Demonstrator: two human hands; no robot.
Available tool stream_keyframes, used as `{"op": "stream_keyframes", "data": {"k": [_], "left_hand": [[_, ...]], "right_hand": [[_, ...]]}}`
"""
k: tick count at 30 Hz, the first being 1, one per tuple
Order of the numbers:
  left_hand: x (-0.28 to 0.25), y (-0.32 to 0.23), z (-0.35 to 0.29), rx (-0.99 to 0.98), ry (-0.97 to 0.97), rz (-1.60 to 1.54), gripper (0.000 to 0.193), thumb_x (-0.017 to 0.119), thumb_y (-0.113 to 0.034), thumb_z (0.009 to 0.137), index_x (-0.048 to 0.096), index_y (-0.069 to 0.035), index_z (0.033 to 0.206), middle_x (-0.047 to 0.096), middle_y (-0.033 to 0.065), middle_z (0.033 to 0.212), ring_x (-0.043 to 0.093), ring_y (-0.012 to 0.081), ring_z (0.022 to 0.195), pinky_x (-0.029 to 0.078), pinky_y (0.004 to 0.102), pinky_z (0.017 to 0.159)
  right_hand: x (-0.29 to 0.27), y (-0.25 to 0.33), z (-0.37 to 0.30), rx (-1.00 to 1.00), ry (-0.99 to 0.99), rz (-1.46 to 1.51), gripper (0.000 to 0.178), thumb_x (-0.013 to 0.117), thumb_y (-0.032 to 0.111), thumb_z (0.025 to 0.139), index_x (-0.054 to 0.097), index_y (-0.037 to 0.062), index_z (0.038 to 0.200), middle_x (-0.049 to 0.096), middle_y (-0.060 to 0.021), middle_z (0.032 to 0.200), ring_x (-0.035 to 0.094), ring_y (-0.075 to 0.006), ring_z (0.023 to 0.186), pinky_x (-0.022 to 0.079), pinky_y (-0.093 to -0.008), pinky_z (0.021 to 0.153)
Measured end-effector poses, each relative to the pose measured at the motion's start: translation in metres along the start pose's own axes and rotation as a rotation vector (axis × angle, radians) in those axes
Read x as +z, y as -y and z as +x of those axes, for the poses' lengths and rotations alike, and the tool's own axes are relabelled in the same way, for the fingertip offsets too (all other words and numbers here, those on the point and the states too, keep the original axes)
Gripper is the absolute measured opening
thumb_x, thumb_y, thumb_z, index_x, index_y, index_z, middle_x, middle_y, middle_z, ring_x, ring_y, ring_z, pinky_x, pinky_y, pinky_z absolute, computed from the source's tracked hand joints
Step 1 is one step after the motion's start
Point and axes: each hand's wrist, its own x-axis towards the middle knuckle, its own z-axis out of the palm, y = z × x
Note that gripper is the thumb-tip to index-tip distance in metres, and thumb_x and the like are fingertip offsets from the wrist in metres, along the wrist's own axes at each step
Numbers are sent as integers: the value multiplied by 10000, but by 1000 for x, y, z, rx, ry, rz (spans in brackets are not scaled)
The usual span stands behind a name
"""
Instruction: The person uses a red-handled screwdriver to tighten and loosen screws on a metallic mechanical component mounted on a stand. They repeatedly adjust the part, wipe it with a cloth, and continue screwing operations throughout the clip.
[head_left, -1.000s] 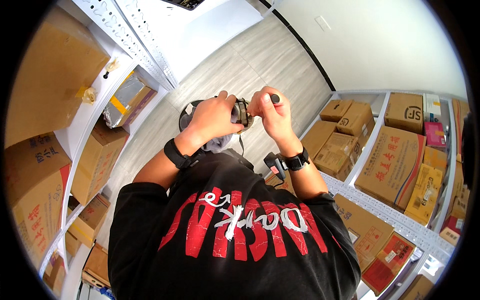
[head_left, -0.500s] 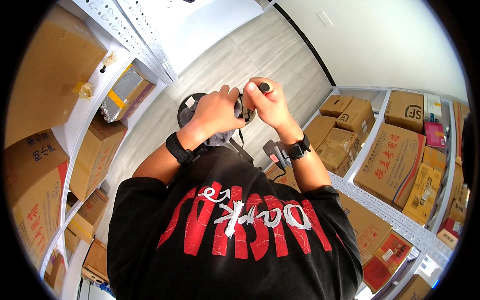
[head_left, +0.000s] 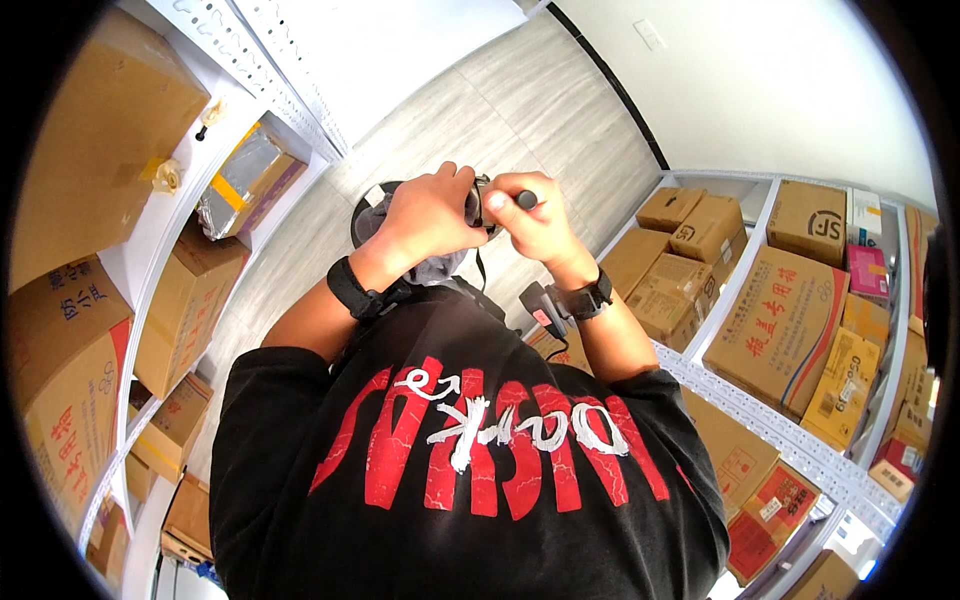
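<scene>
Ahead of my chest both hands are close together. My left hand (head_left: pixel 430 212) is curled round a small dark, rounded thing (head_left: pixel 474 208), mostly hidden by the fingers. My right hand (head_left: pixel 537 222) is closed in a fist on a black handle (head_left: pixel 526 200), whose round end sticks out past the thumb. What the handle joins to is hidden, though metal shows between the hands. Behind and below my left hand is a round black-rimmed thing (head_left: pixel 360 222) with a white label, and grey cloth (head_left: pixel 436 267) bunches there. A thin dark strap (head_left: pixel 481 268) hangs beside the cloth.
White shelves with cardboard boxes (head_left: pixel 195 315) line the left side. On the right, a perforated metal rack (head_left: pixel 850 488) holds several more boxes (head_left: pixel 780 310). Grey wood-look floor (head_left: pixel 520 95) runs between them to a white wall (head_left: pixel 760 90).
My right hand has turned slightly and come down a little, so the black handle lies more sideways. The left hand has shifted slightly, its fingers still curled.
</scene>
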Motion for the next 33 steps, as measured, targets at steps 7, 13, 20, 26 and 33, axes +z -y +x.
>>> {"op": "stream_keyframes", "data": {"k": [7, 13, 20, 26, 33], "left_hand": [[-7, 2, -3, 5, 54, 41, 475, 753, -348, 667, 605, -54, 1009, 632, 153, 944, 663, 358, 818, 546, 458, 714], [-1, 4, -3, 53, -36, 47, 430, 740, -324, 652, 601, -26, 929, 625, 160, 851, 670, 354, 747, 549, 442, 643], [-2, 4, -4, 72, -50, 25, 439, 745, -328, 653, 598, -29, 939, 615, 160, 842, 664, 351, 737, 547, 440, 639], [0, 7, -6, 81, -65, 20, 450, 751, -324, 646, 588, -33, 948, 605, 160, 848, 658, 352, 725, 544, 440, 631], [2, 9, -8, 92, -60, 29, 456, 751, -323, 646, 586, -31, 956, 608, 170, 863, 663, 353, 734, 544, 442, 633]], "right_hand": [[-4, -6, 6, 78, -61, 270, 411, 599, 271, 997, 529, 43, 661, 505, 26, 594, 430, -54, 555, 350, -247, 493], [-1, -5, 11, 59, -139, 373, 417, 582, 255, 1007, 506, 48, 652, 495, 29, 594, 418, -50, 546, 342, -247, 486], [10, -1, 13, 51, -214, 72, 445, 535, 310, 1027, 459, 48, 675, 460, 4, 590, 393, -92, 529, 338, -272, 479], [16, -3, 16, 59, -265, 102, 440, 616, 243, 989, 437, 67, 628, 374, 72, 582, 334, -41, 580, 296, -254, 491], [13, 1, 22, 45, -231, 119, 437, 503, 280, 1043, 457, 49, 674, 438, -3, 573, 381, -87, 508, 336, -265, 469]]}}
